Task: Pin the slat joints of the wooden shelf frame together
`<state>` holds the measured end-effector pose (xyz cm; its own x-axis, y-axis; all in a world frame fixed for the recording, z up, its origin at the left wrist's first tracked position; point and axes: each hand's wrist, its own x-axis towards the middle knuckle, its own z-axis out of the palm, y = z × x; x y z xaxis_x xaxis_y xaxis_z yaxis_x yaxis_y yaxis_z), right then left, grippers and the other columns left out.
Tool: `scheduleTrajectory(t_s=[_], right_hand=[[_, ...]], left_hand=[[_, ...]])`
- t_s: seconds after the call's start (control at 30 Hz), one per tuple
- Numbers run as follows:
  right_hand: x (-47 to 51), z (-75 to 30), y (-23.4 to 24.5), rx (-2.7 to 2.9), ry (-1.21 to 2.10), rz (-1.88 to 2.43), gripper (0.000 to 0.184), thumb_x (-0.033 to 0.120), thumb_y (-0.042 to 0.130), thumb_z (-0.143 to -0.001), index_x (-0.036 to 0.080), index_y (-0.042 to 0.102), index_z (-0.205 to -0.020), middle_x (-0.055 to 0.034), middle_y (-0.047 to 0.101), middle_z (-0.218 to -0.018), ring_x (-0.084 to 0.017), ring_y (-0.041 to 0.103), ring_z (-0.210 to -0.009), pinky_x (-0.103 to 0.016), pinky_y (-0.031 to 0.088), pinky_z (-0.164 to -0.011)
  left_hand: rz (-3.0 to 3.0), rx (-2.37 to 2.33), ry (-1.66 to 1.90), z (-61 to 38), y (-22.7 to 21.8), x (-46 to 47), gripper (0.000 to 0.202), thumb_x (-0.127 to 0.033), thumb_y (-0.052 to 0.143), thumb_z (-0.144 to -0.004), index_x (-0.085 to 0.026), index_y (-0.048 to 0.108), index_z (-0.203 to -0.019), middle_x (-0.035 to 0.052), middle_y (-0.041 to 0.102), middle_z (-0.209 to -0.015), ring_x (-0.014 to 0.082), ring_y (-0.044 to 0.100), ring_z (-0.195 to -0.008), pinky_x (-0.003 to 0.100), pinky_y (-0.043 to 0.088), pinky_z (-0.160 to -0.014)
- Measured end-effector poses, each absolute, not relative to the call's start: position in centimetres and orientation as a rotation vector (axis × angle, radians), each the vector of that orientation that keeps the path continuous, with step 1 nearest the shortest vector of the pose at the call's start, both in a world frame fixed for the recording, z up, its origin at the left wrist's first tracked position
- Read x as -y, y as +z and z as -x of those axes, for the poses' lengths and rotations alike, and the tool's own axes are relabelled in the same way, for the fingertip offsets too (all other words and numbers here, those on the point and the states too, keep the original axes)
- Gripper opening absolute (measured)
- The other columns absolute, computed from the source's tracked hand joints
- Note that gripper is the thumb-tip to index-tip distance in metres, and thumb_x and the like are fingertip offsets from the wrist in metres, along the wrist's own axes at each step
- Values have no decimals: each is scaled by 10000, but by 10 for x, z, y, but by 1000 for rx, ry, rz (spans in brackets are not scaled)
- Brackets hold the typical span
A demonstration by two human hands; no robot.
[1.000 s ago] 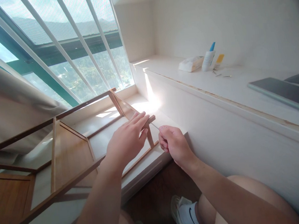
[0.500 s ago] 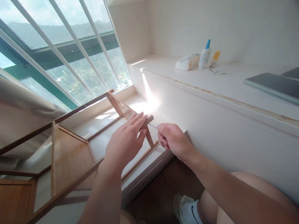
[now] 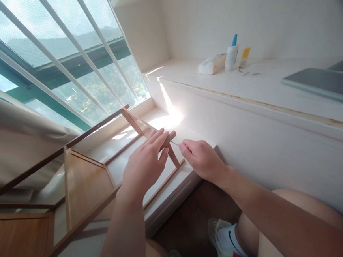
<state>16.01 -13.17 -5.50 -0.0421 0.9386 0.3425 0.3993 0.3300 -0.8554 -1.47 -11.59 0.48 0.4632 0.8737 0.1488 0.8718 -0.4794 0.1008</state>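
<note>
My left hand (image 3: 145,158) lies over the end of a wooden shelf frame (image 3: 172,135), its fingers stretched along the far side of the rail and the thumb on the near side. Close to its right, my right hand (image 3: 201,155) is closed around a tool with a thin metal shaft (image 3: 174,143). The shaft's tip meets the rail end just below the left fingertips. Its handle end is hidden in my fist. The brown frame rests tilted on the white ledge, with wooden panels (image 3: 88,184) set between its rails.
On the white counter (image 3: 275,92) stand a white bottle with a blue tip (image 3: 231,56), a white packet (image 3: 211,64) and a yellow-topped item (image 3: 245,54). Small metal pieces (image 3: 246,73) and a dark flat device (image 3: 325,84) lie nearby. A barred window and curtain (image 3: 21,144) are at left.
The view has shifted slightly. My right fist has turned around the tool and sits a little nearer the rail. My left hand keeps its place on the frame.
</note>
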Motion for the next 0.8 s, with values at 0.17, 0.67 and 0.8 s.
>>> scheduleTrajectory(t_s=[0.17, 0.67, 0.8], right_hand=[[134, -149, -58, 1038, 1527, 896, 373, 384, 420, -933, 225, 352, -603, 62, 352, -465, -94, 303, -403, -258, 196, -437], [143, -139, -55, 664, 1652, 754, 350, 337, 492, -900, 209, 345, -609, 79, 342, -443, -58, 265, -358, -226, 145, -392], [141, -139, -55, 774, 1604, 772, 364, 347, 478, -919, 208, 350, -607, 79, 350, -437, -56, 264, -359, -218, 163, -384]], left_hand=[[-2686, -1593, 283, 14, 5, 116, 468, -335, 367, -992, -395, 374, -1457, -88, 379, -1537, 218, 346, -1433, 408, 458, -1081], [-2712, -1601, 316, 15, 1, 114, 461, -306, 374, -989, -395, 393, -1441, -91, 388, -1530, 201, 346, -1433, 411, 449, -1090], [-2717, -1610, 301, 14, 2, 115, 459, -312, 366, -993, -409, 386, -1441, -105, 382, -1531, 202, 354, -1429, 409, 472, -1066]])
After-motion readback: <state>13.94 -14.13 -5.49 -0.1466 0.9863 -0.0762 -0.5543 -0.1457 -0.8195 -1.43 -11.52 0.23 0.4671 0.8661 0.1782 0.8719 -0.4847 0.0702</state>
